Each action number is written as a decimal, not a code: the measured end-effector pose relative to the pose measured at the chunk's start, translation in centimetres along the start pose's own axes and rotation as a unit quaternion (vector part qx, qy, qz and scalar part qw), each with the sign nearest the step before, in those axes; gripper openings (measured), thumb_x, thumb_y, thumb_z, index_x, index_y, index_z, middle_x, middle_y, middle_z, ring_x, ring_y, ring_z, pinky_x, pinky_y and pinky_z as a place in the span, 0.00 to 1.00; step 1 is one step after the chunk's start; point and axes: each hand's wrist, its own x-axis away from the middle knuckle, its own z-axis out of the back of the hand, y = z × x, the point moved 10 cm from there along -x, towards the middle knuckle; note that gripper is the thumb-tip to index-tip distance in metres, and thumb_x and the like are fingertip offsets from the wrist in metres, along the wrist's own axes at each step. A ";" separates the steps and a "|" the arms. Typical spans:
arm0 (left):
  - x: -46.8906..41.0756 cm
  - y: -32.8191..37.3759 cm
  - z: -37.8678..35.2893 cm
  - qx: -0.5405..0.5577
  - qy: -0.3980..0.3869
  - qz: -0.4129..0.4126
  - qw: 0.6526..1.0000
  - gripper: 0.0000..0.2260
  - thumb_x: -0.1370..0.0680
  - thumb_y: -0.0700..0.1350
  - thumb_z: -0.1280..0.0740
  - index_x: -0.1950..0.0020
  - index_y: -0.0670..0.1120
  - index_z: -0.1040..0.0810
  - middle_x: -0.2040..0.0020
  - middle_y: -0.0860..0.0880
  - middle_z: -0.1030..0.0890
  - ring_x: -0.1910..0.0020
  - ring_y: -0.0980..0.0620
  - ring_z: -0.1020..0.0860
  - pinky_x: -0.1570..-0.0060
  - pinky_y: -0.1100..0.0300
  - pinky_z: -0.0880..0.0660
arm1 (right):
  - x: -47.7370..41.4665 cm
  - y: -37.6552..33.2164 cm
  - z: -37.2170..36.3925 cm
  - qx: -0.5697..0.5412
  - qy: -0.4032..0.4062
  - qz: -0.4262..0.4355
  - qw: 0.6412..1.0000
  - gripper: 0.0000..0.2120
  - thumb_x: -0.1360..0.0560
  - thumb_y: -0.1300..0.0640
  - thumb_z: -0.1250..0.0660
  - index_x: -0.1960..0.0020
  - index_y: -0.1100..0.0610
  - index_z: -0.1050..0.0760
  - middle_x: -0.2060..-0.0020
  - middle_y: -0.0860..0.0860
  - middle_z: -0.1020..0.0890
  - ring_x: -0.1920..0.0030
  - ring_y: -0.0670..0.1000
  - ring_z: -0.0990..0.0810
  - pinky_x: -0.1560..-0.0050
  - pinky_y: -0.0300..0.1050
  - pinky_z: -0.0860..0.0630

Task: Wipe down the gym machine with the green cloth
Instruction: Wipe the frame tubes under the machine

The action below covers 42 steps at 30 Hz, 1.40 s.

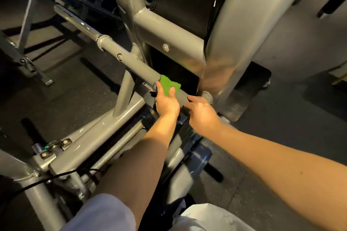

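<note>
A grey metal gym machine (169,30) fills the view, with a long grey bar (131,60) running from upper left down to its upright post. A small green cloth (168,84) lies over the lower end of that bar. My left hand (166,102) grips the cloth against the bar, thumb on one side and fingers on the other. My right hand (201,113) hovers just right of it near the bar's end, fingers loosely spread and holding nothing.
A thick silver upright (234,43) stands right of the bar with a black panel (180,0) behind it. Lower grey frame tubes (93,137) and a black cable (47,178) cross at lower left. Dark rubber floor (281,118) lies around; my knees show at the bottom.
</note>
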 end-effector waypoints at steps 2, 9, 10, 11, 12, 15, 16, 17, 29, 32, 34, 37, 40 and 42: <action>3.3 -0.7 -1.2 -0.026 -0.031 -0.032 0.999 0.26 0.15 0.49 0.39 0.17 0.52 0.42 0.28 0.44 0.25 0.29 0.43 0.27 0.32 0.53 0.32 | 2.1 -0.1 0.8 -0.010 0.046 0.003 0.999 0.22 0.23 0.69 0.37 0.31 0.60 0.22 0.29 0.56 0.25 0.26 0.56 0.31 0.26 0.45 0.36; 10.0 -4.3 -1.1 0.047 -0.116 -0.030 0.992 0.17 0.17 0.46 0.34 0.29 0.54 0.22 0.42 0.54 0.15 0.43 0.55 0.17 0.36 0.50 0.22 | 9.7 0.9 2.1 -0.078 0.130 0.052 0.987 0.22 0.27 0.71 0.35 0.36 0.57 0.18 0.36 0.54 0.20 0.36 0.57 0.24 0.31 0.48 0.30; 10.8 -4.4 -0.5 0.051 -0.119 -0.028 0.991 0.16 0.17 0.47 0.34 0.29 0.54 0.22 0.43 0.55 0.15 0.44 0.57 0.17 0.37 0.51 0.21 | 10.5 1.3 2.0 -0.085 0.128 0.047 0.987 0.22 0.27 0.71 0.35 0.37 0.58 0.18 0.36 0.54 0.19 0.36 0.57 0.23 0.30 0.48 0.30; 11.7 -4.2 0.1 0.055 -0.122 -0.030 0.991 0.16 0.17 0.48 0.34 0.28 0.55 0.23 0.43 0.56 0.15 0.44 0.58 0.17 0.38 0.53 0.21 | 11.0 1.9 1.6 -0.103 0.121 0.032 0.987 0.21 0.27 0.71 0.36 0.37 0.58 0.18 0.36 0.54 0.19 0.36 0.56 0.23 0.30 0.48 0.30; 12.7 -3.9 0.7 0.045 -0.118 -0.034 0.991 0.16 0.17 0.50 0.35 0.28 0.56 0.23 0.43 0.56 0.15 0.44 0.58 0.17 0.39 0.55 0.21 | 11.7 2.3 1.3 -0.134 0.108 0.012 0.985 0.21 0.26 0.70 0.37 0.37 0.58 0.18 0.36 0.54 0.19 0.36 0.54 0.23 0.30 0.45 0.30; 15.4 -3.4 1.9 -0.008 -0.101 -0.045 0.994 0.14 0.17 0.55 0.36 0.32 0.56 0.25 0.42 0.54 0.17 0.45 0.57 0.19 0.44 0.58 0.23 | 13.2 4.0 0.0 -0.239 0.059 -0.070 0.967 0.18 0.23 0.68 0.37 0.37 0.58 0.19 0.42 0.52 0.17 0.43 0.49 0.21 0.38 0.36 0.30; 16.3 -3.5 2.2 -0.033 -0.094 -0.039 0.994 0.13 0.17 0.57 0.36 0.34 0.55 0.27 0.42 0.52 0.18 0.45 0.56 0.19 0.45 0.57 0.24 | 13.7 4.5 -0.6 -0.274 0.043 -0.092 0.956 0.17 0.22 0.67 0.36 0.36 0.58 0.19 0.44 0.52 0.16 0.45 0.47 0.21 0.39 0.36 0.29; 17.1 -3.6 2.3 -0.051 -0.085 -0.031 0.995 0.13 0.17 0.58 0.36 0.36 0.54 0.29 0.43 0.51 0.19 0.46 0.55 0.20 0.45 0.55 0.24 | 14.2 4.9 -1.1 -0.303 0.031 -0.109 0.946 0.16 0.21 0.66 0.35 0.35 0.59 0.20 0.44 0.52 0.16 0.46 0.47 0.21 0.41 0.34 0.27; 26.0 -4.7 1.3 -0.091 -0.079 -0.007 0.993 0.11 0.16 0.56 0.38 0.52 0.53 0.21 0.56 0.54 0.19 0.56 0.54 0.21 0.49 0.52 0.26 | 20.7 7.0 -3.4 -0.468 -0.043 -0.138 0.872 0.17 0.20 0.58 0.32 0.65 0.62 0.28 0.73 0.46 0.28 0.70 0.43 0.32 0.64 0.39 0.32; 28.7 -5.1 0.9 -0.093 -0.098 -0.017 0.991 0.12 0.16 0.52 0.40 0.42 0.54 0.17 0.46 0.55 0.16 0.47 0.59 0.19 0.41 0.60 0.25 | 21.8 7.2 -3.4 -0.476 -0.048 -0.127 0.869 0.13 0.21 0.55 0.29 0.63 0.56 0.25 0.68 0.46 0.25 0.66 0.43 0.28 0.67 0.31 0.32; 30.5 -5.2 0.7 -0.103 -0.119 -0.015 0.987 0.15 0.14 0.45 0.44 0.36 0.52 0.18 0.43 0.55 0.16 0.45 0.62 0.19 0.44 0.66 0.25 | 22.7 7.4 -3.5 -0.477 -0.061 -0.129 0.867 0.09 0.22 0.53 0.28 0.57 0.55 0.23 0.63 0.47 0.23 0.62 0.45 0.26 0.67 0.28 0.31; 32.4 -6.6 0.9 -0.069 -0.118 0.037 0.990 0.17 0.17 0.38 0.43 0.35 0.50 0.20 0.52 0.54 0.16 0.57 0.59 0.19 0.56 0.63 0.24 | 24.0 7.6 -3.4 -0.497 -0.078 -0.131 0.854 0.09 0.21 0.55 0.30 0.58 0.59 0.21 0.63 0.51 0.19 0.61 0.48 0.20 0.59 0.30 0.24; 33.5 -7.6 1.2 -0.059 -0.102 0.060 0.991 0.14 0.19 0.35 0.37 0.35 0.46 0.25 0.54 0.51 0.18 0.65 0.57 0.23 0.60 0.56 0.25 | 24.8 8.0 -3.8 -0.530 -0.090 -0.153 0.829 0.09 0.21 0.56 0.30 0.53 0.62 0.21 0.57 0.59 0.16 0.53 0.58 0.16 0.47 0.56 0.17; 34.0 -7.7 1.2 -0.069 -0.111 0.055 0.990 0.14 0.21 0.35 0.34 0.37 0.45 0.29 0.63 0.51 0.20 0.69 0.55 0.27 0.62 0.54 0.28 | 24.9 8.0 -3.9 -0.528 -0.095 -0.154 0.830 0.06 0.20 0.56 0.31 0.50 0.59 0.22 0.55 0.57 0.16 0.53 0.56 0.15 0.47 0.59 0.17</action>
